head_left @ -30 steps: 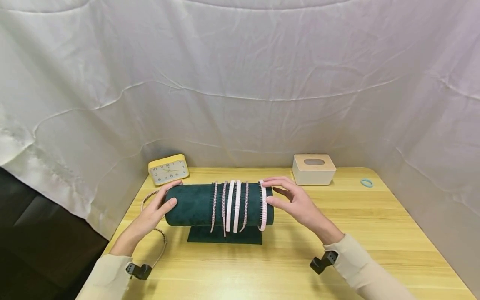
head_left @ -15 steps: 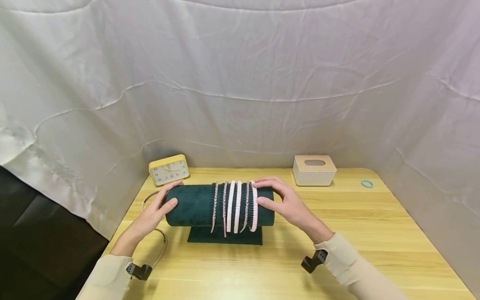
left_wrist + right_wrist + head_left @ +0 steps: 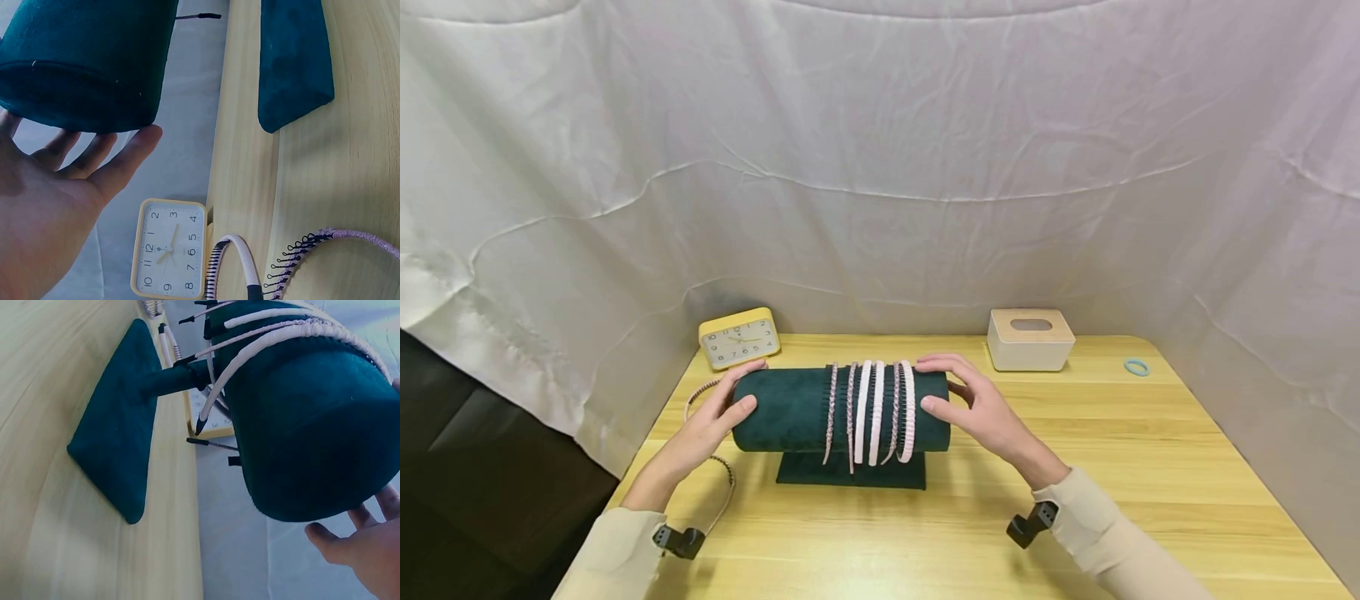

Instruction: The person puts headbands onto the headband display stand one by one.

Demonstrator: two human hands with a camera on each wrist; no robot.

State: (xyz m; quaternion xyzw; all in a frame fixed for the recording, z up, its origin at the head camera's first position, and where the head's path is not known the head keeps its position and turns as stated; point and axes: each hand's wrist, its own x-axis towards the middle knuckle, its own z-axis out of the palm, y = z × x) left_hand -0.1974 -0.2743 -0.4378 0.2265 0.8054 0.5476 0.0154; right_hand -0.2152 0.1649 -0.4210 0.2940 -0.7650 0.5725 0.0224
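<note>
Six headbands [image 3: 876, 412] sit around the dark green velvet roll [image 3: 786, 408], right of its middle. From the left run two braided ones, two white ones set close together, another braided one, and a thicker pale pink headband [image 3: 907, 412] just beside it. The roll is level on its flat green base [image 3: 808, 472], which stands on the wooden counter [image 3: 1120, 442].

My left hand [image 3: 711, 421] is spread at the roll's left end, thumb in front, fingertips against the rim. My right hand [image 3: 977, 408] is at the other end, fingers loosely apart and gripping nothing, thumb just right of the pink band; I can't tell whether any fingertip touches it.

By my left wrist, a pale headband [image 3: 247, 259] and a glittery lilac one [image 3: 331, 234] lie on the counter. Behind stand a yellow clock [image 3: 741, 340] and, to the right, a tissue box [image 3: 1032, 354]; a blue ring [image 3: 1137, 367] lies farther right.
</note>
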